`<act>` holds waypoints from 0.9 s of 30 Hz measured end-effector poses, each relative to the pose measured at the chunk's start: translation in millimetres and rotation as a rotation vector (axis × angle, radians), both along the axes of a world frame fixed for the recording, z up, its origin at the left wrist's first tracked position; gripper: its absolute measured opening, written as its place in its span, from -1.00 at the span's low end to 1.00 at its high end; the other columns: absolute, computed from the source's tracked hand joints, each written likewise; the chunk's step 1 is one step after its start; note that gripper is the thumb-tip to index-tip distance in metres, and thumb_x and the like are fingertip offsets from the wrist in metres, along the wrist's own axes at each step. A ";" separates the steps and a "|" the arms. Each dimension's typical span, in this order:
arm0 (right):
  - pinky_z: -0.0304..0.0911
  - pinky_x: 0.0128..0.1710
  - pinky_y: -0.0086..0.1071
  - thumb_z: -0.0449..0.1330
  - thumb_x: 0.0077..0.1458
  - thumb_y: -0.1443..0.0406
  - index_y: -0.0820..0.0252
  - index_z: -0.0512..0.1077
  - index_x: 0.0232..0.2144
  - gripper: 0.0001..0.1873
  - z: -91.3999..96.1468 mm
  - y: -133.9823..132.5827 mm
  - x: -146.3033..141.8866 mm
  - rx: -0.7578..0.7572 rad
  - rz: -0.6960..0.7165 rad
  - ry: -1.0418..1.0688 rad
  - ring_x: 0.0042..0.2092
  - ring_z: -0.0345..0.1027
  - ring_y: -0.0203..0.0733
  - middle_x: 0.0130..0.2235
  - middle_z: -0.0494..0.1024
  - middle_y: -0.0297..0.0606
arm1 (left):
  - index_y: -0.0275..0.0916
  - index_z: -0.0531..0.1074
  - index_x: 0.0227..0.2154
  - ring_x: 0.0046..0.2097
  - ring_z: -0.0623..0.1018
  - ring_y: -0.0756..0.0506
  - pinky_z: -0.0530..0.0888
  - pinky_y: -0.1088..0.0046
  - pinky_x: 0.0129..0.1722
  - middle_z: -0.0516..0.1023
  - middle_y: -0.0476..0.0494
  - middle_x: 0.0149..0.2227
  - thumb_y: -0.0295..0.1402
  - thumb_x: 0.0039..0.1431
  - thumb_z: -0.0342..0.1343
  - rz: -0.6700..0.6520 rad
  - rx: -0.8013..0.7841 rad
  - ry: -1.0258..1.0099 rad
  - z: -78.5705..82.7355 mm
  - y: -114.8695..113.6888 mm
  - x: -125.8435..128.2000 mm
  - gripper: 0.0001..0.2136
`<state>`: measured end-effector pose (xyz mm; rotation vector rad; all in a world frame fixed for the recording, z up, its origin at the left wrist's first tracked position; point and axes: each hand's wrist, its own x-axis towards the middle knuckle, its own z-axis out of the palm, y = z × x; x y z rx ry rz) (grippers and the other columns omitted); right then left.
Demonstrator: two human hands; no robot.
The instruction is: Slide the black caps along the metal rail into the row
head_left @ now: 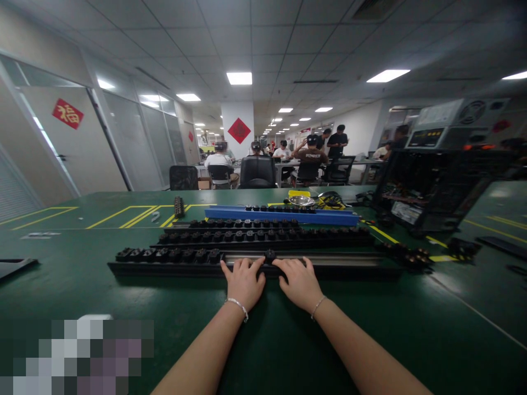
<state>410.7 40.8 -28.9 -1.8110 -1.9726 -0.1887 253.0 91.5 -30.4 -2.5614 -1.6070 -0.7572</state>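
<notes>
A long black track [164, 269] with metallic strips along its channel lies across the table in front of me. Several small black socket-like modules sit in a row in its left part. One separate black module [269, 255] sits in the channel near the middle, between my two hands. My left hand [246, 282] rests over the front edge with fingers spread, its index fingertip at the module's left side. My right hand [301, 282] is also spread, its index fingertip close to the module's lower right side. Whether either fingertip presses on it I cannot tell.
Behind are more black tracks [263, 237] filled with modules and a blue rail [222, 212]. A metal bowl [302, 201] stands farther back. Loose dark parts [407, 257] lie at the right, near an open computer case [432, 186]. People sit at far desks.
</notes>
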 end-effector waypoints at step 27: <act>-0.02 0.01 -0.22 -0.03 0.10 0.38 0.02 0.34 -0.06 -0.64 -4.5 3.4 10.7 0.030 0.002 -0.040 -0.07 0.29 -0.20 -0.11 0.51 -0.29 | 0.11 0.33 0.02 0.00 0.34 -0.18 -0.25 -0.30 0.13 0.47 -0.06 -0.15 -0.31 0.12 -0.04 0.005 0.001 -0.003 -1.4 -0.8 0.8 -0.62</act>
